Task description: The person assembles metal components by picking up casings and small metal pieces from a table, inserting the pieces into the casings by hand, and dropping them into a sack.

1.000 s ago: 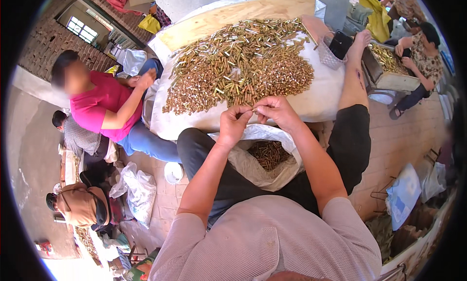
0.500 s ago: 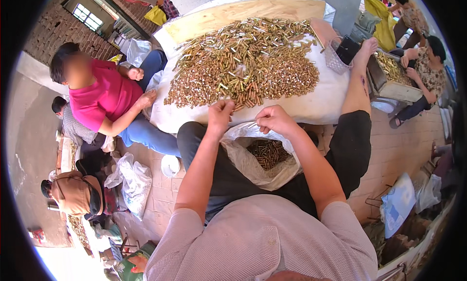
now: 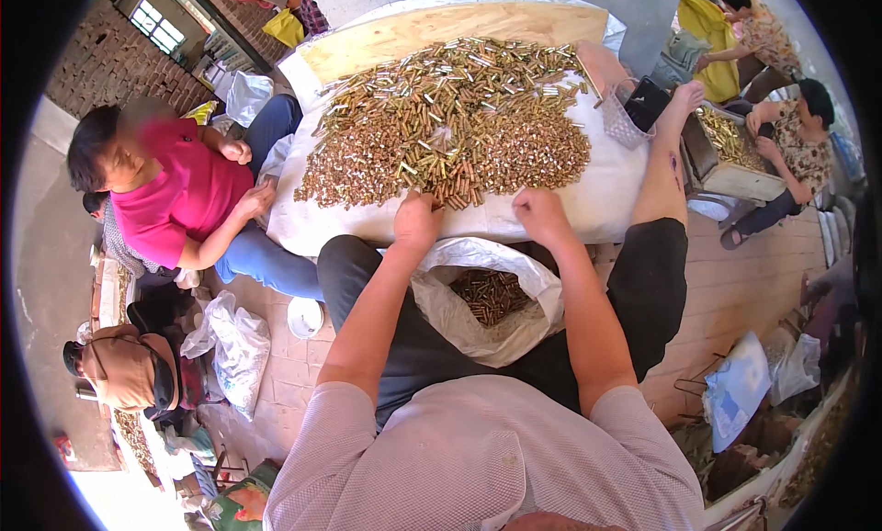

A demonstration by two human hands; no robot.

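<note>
A broad heap of brass-coloured metal tubes point(image 3: 450, 95) lies on the white-covered table point(image 3: 606, 196). Nearer me are two mounds of small coppery metal pieces, a left mound point(image 3: 344, 168) and a right mound point(image 3: 542, 150). My left hand point(image 3: 419, 220) is curled at the near edge of the tubes; its fingertips are mostly hidden. My right hand point(image 3: 543, 215) is closed just below the right mound, and I cannot make out what its fingers hold. Between my legs a white sack point(image 3: 441, 301), its mouth open, holds many darker metal tubes point(image 3: 491, 297).
A wooden board point(image 3: 459, 21) backs the heap. A basket point(image 3: 625, 118) with a dark pouch stands by my bare foot at the right. A person in pink point(image 3: 175, 186) sits at the table's left side. A white bowl point(image 3: 305, 318) is on the floor.
My right hand has moved from above the sack's rim forward to the right mound. My left hand stays at the tubes' near edge. The whole view has shifted slightly.
</note>
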